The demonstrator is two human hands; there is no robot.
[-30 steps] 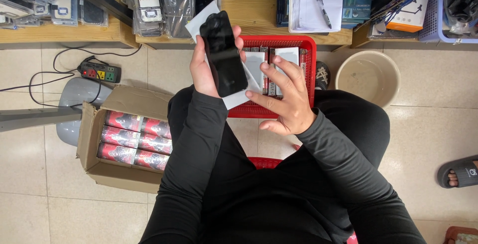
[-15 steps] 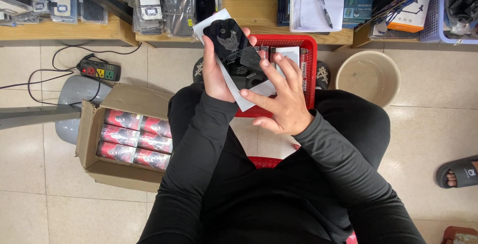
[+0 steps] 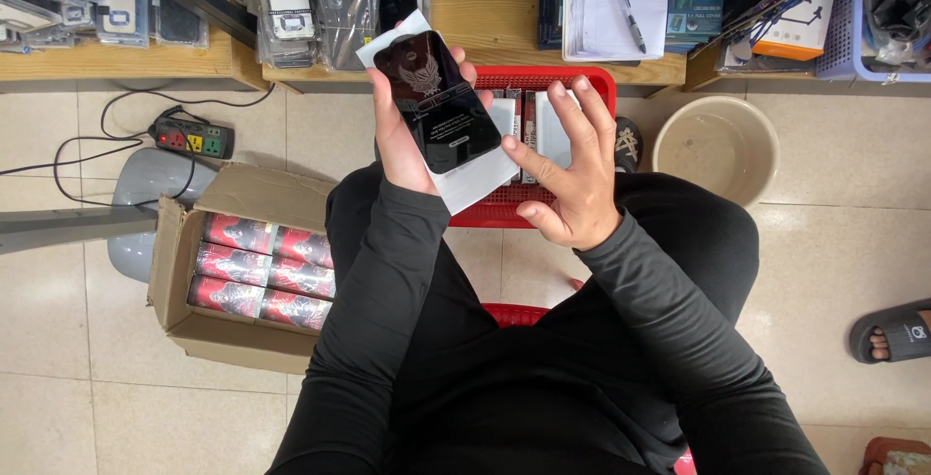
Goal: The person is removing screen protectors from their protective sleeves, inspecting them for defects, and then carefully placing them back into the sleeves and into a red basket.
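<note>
Beige tiled floor (image 3: 834,271): fills the scene beneath a seated person in black sleeves.
Wooden shelf (image 3: 504,19): runs along the far edge, crowded with packets and papers.
Cardboard box (image 3: 208,330): near left, open, packed with red and silver packets.
Red basket (image 3: 582,82): far centre, on the floor under the hands, holding flat white packs.
Round tub (image 3: 716,145): far right, pale.
Power strip (image 3: 189,136): far left, cable trailing.
Left hand (image 3: 407,141): fingers closed around the dark glossy panel and its backing.
Dark glossy panel (image 3: 438,102): raised over the basket, tilted, resting on a white sheet (image 3: 470,179).
Right hand (image 3: 572,179): fingers spread open, one fingertip at the panel's right edge.
Change: a moment ago the panel stood more upright; now it lies lower and more tilted on its sheet, suggesting closer handling.
</note>
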